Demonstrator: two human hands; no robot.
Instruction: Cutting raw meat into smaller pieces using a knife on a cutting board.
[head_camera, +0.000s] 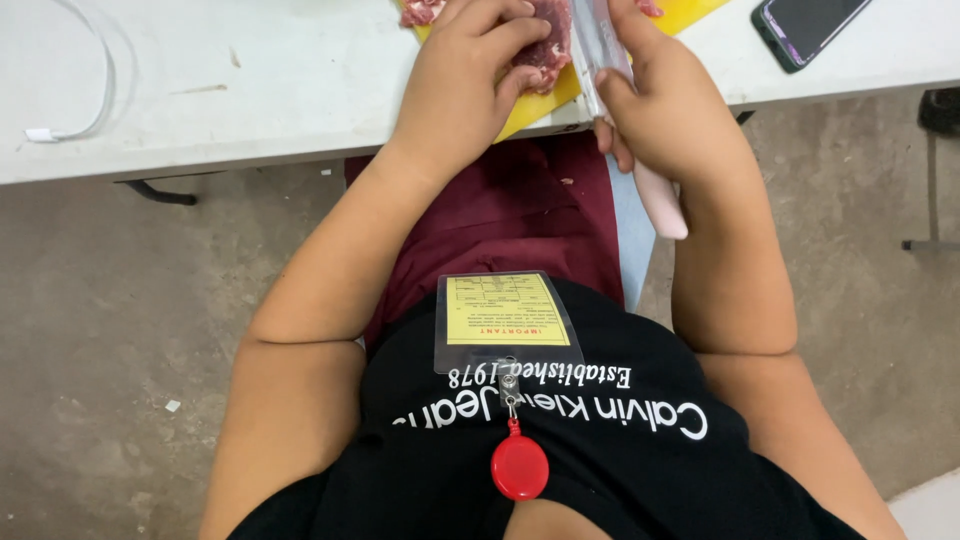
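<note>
Red round badge reel (519, 466) and clear sleeve with yellow card (507, 322) hang at the chest, nearest the lens. White cable (80, 100) lies on the white bench (250, 90), far left. Left hand (465, 85) presses fingers down on the raw pink meat (545, 45) atop the yellow cutting board (545, 100). Right hand (665, 105) is closed around a pale-handled knife (660, 200), blade beside the meat. Dark phone (805, 25) lies far right. Step judged: slicing; the next stroke needs fingertips kept clear of the blade.
</note>
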